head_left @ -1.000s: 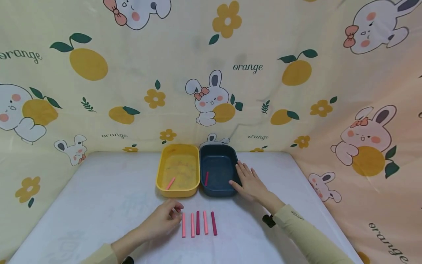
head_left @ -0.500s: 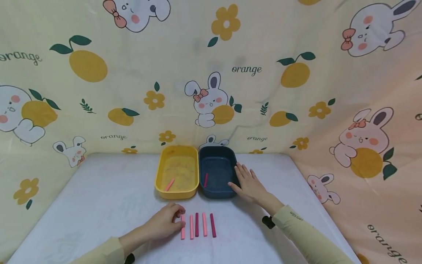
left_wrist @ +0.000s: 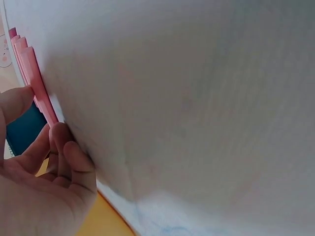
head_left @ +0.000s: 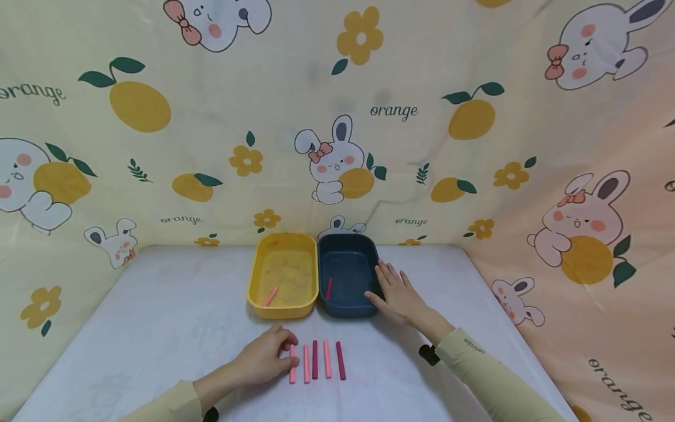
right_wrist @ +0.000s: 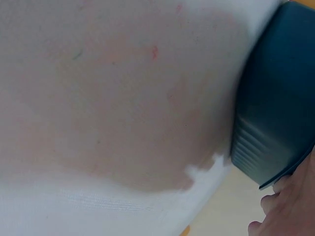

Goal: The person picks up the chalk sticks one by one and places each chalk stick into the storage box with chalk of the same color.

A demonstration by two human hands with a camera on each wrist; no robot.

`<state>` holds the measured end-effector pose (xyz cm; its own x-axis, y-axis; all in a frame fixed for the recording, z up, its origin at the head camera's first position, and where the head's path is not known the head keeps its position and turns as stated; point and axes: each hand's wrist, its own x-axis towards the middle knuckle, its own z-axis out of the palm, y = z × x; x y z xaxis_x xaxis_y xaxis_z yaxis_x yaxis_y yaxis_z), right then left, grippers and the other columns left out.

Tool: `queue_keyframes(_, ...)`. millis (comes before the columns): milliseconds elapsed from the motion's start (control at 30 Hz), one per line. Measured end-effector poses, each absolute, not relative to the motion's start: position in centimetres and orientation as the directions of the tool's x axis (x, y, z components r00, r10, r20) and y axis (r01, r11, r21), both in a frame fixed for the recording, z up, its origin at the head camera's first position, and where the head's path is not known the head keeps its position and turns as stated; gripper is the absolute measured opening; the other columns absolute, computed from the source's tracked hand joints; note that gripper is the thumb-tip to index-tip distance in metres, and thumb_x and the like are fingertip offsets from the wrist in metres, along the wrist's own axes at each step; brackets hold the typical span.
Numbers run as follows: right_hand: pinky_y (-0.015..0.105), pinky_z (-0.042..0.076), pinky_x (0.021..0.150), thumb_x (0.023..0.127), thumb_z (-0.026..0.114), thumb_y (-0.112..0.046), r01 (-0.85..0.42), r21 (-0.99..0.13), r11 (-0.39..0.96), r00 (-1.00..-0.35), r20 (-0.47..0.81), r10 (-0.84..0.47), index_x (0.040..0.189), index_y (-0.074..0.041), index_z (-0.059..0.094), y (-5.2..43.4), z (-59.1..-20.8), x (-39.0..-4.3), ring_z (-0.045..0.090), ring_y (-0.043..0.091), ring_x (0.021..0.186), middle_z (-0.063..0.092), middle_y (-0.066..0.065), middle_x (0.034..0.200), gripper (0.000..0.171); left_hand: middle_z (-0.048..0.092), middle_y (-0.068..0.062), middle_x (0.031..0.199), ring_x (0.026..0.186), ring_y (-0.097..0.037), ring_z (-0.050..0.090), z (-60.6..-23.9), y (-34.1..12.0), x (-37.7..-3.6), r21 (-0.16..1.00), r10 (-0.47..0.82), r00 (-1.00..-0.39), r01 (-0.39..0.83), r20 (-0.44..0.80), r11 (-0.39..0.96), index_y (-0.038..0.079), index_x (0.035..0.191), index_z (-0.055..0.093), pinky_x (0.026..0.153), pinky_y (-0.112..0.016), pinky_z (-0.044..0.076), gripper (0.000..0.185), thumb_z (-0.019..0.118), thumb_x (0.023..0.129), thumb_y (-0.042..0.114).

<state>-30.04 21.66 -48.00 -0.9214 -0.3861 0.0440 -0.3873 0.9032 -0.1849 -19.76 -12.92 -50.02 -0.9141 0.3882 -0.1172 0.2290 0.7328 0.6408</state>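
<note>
Five sticks lie side by side on the white table: three light pink, two dark magenta (head_left: pixel 314 358). My left hand (head_left: pixel 283 347) curls its fingers round the far end of the leftmost light pink stick (head_left: pixel 292 369). In the left wrist view the thumb and fingers (left_wrist: pixel 61 147) close on that stick (left_wrist: pixel 38 88). My right hand (head_left: pixel 395 290) lies flat on the table, straight fingers against the right wall of the dark blue tray (head_left: pixel 348 309). The tray's wall (right_wrist: pixel 275 113) fills the right wrist view.
A yellow tray (head_left: pixel 254 281) stands left of the blue one, touching it. Each tray holds one stick: a light pink stick (head_left: pixel 271 296) in the yellow, a magenta stick (head_left: pixel 329 288) in the blue. Printed cloth walls enclose the table (head_left: pixel 158 310) on three sides.
My left hand has slid a little to the right and closed its fingertips on the end of the leftmost pink stick. The right hand has stayed by the blue tray.
</note>
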Motion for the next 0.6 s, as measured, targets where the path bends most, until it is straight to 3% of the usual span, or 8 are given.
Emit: queue_keyframes(600,0.061,0.01,0.125,0.106,0.041,-0.061,-0.385,-0.185,0.904,-0.923,0.046,-0.383,0.163,0.002,0.02,21.62,-47.94,-30.01,0.014,0.039,0.158,0.011,0.017,0.173,0.087,0.056,0.002,0.093,0.081,-0.015,0.051,-50.14,-12.99,-19.8,0.678,0.368,-0.922,0.195,-0.12,0.709,0.011,0.108,0.069,0.07,-0.029,0.044,0.029,0.084,0.087,0.025)
